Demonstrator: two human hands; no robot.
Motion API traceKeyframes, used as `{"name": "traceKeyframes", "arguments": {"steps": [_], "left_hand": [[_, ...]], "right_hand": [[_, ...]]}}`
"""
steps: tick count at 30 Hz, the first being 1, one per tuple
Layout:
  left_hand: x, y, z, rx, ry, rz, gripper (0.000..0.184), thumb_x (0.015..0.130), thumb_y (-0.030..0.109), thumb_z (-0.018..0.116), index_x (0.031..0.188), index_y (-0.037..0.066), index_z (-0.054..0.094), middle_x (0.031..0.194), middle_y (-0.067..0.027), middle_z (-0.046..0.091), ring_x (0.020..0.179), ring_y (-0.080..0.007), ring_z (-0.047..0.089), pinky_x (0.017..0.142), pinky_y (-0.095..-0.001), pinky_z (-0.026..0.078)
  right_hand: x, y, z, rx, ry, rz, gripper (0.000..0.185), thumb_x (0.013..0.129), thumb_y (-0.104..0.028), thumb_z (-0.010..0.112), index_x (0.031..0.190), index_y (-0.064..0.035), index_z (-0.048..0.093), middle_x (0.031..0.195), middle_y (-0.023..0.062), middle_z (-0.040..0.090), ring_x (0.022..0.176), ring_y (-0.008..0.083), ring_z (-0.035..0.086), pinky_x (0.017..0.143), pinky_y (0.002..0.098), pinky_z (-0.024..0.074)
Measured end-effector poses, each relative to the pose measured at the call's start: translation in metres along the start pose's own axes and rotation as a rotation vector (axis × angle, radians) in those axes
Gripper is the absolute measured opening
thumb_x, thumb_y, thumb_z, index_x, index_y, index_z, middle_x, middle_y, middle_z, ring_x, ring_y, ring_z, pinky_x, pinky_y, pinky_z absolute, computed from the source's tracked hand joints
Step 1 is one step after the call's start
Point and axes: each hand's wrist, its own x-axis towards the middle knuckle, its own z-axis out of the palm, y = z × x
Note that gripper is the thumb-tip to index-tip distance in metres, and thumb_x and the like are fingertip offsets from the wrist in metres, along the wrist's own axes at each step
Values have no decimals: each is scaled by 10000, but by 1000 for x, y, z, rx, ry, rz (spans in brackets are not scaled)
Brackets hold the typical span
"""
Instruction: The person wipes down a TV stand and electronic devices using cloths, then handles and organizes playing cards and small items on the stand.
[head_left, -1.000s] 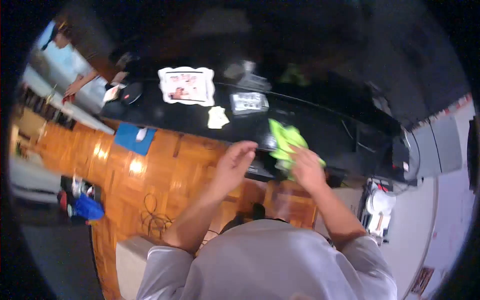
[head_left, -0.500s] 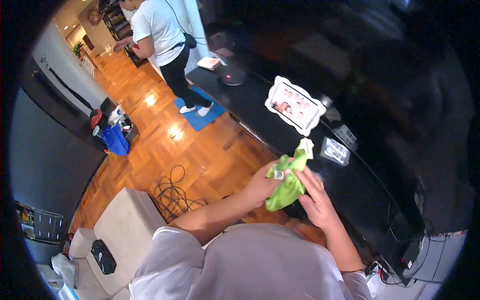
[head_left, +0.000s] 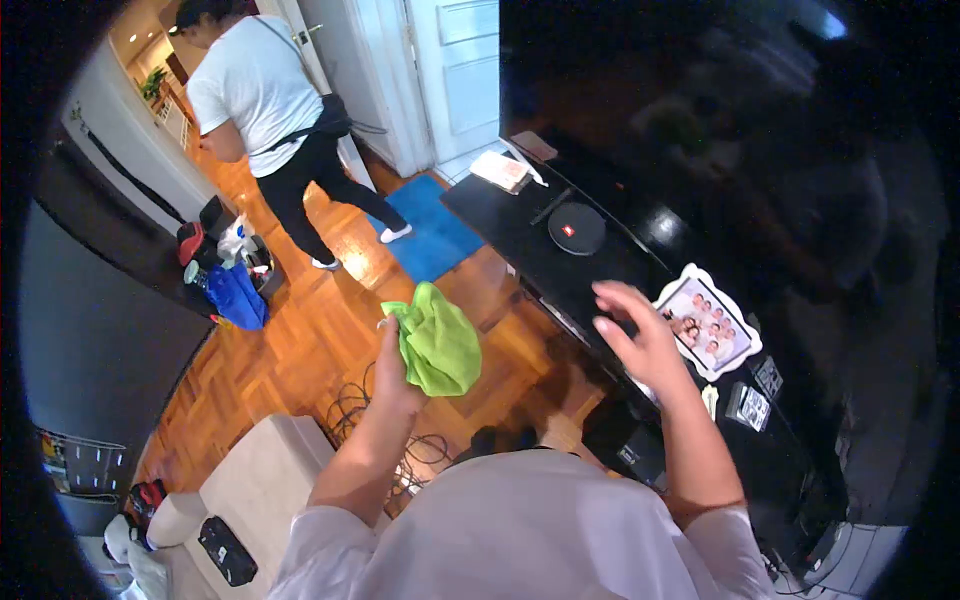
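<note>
My left hand (head_left: 396,375) holds a bunched bright green cloth (head_left: 440,343) above the wooden floor. My right hand (head_left: 643,340) is raised over the front edge of the black console (head_left: 510,232), its fingers apart and nothing in them. Just right of that hand stands a white-framed photo (head_left: 706,324). A small cream item (head_left: 709,401) and a clear packet with dark and silver parts (head_left: 748,407) lie in front of the frame. Farther left on the console are a round black device (head_left: 577,229) and a white box-like item (head_left: 499,171).
A person in a white shirt (head_left: 260,95) walks at the upper left, near a blue mat (head_left: 428,228). A beige sofa (head_left: 262,480) with a black pouch (head_left: 227,551) stands lower left. Black cables (head_left: 349,401) lie on the floor. A blue bag (head_left: 237,296) is at the left.
The view has swung left. The green cloth has gone from the console, through both hands, into my left hand alone. My right hand has let go, and the other person has stepped away from the mat.
</note>
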Motion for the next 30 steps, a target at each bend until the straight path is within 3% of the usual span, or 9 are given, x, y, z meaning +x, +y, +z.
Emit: {"name": "traceKeyframes", "arguments": {"steps": [2, 7, 11, 12, 14, 16, 21, 26, 30], "left_hand": [[5, 9, 9, 6, 51, -1, 515, 913, 511, 334, 1196, 112, 494, 1148, -92, 572, 1050, -279, 554, 921, -454, 432], [11, 25, 10, 41, 109, 53, 563, 920, 522, 297, 1244, 89, 452, 1205, -113, 532, 1095, -285, 526, 951, -440, 406], [11, 49, 2, 9, -173, 192, 577, 898, 520, 371, 1282, 92, 423, 1244, -116, 505, 1129, -278, 501, 967, -438, 395], [10, 46, 1, 8, -171, 194, 577, 898, 520, 371, 1282, 92, 423, 1244, -116, 505, 1129, -278, 501, 967, -438, 395], [7, 43, -3, 22, 70, 86, 529, 895, 464, 425, 1277, 98, 427, 1253, -105, 500, 1149, -277, 484, 971, -444, 390], [23, 53, -16, 80, 48, 105, 489, 888, 405, 467, 1273, 106, 428, 1242, -89, 510, 1146, -272, 485, 965, -446, 394], [69, 106, -20, 62, 96, 44, 440, 888, 362, 480, 1246, 108, 449, 1194, -79, 544, 1088, -258, 528, 925, -430, 431], [120, 160, -17, 97, -27, -26, 435, 887, 361, 488, 1235, 103, 455, 1181, -78, 550, 1060, -246, 543, 899, -401, 451], [156, 180, -3, 113, -158, -135, 430, 892, 354, 485, 1241, 107, 451, 1193, -77, 542, 1069, -241, 537, 906, -403, 444]], "right_hand": [[60, -9, 6, -80, -133, -4, 373, 821, -100, 595, 1185, -68, 518, 1163, 102, 524, 1020, 170, 531, 882, 283, 417], [185, 44, 52, -370, -163, -145, 444, 797, -229, 610, 1200, -78, 503, 1226, 162, 494, 1154, 328, 454, 974, 358, 371], [242, 78, 93, -662, -248, 2, 571, 768, -268, 637, 1279, -115, 431, 1345, 159, 368, 1233, 350, 350, 1014, 402, 323], [251, 84, 102, -756, -287, 35, 608, 763, -275, 640, 1305, -130, 404, 1383, 159, 316, 1261, 368, 305, 1024, 423, 307], [265, 88, 116, -814, -325, 62, 685, 756, -308, 640, 1350, -144, 340, 1414, 187, 246, 1286, 406, 239, 1049, 458, 245], [271, 88, 128, -919, -304, 185, 758, 737, -353, 642, 1372, -128, 296, 1409, 229, 228, 1287, 427, 227, 1064, 459, 197], [289, 92, 136, -867, -237, 374, 867, 699, -408, 657, 1384, -77, 242, 1398, 259, 227, 1288, 413, 234, 1064, 450, 181], [295, 85, 127, -723, -215, 677, 880, 681, -453, 645, 1371, -64, 264, 1323, 256, 367, 1230, 375, 367, 1017, 444, 280], [283, 102, 129, -890, -211, 546, 753, 713, -438, 612, 1303, -48, 353, 1212, 192, 481, 1131, 337, 467, 962, 415, 361]]}}
